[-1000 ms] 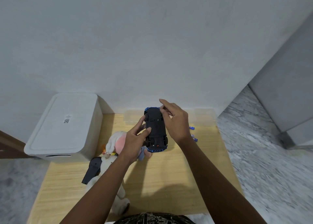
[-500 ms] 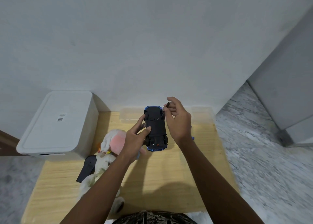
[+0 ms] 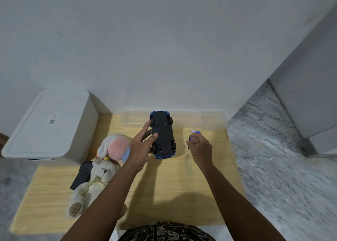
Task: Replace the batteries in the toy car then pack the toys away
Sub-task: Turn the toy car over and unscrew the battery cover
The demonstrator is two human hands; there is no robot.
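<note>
2 hands busy: my left hand (image 3: 140, 147) grips the upturned toy car (image 3: 162, 134), my right hand (image 3: 200, 145) pinches a small screwdriver (image 3: 188, 148) above the counter (image 3: 164, 186).

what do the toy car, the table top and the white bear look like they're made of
Toy car: looks like moulded plastic, matte black underside, glossy blue body edge catching light.
Table top: pale wood or wood-look laminate, with fine straight grain lines and a dull finish; which one is unclear.
White bear: soft plush fabric, with a fuzzy pile and a slumped shape.
</note>
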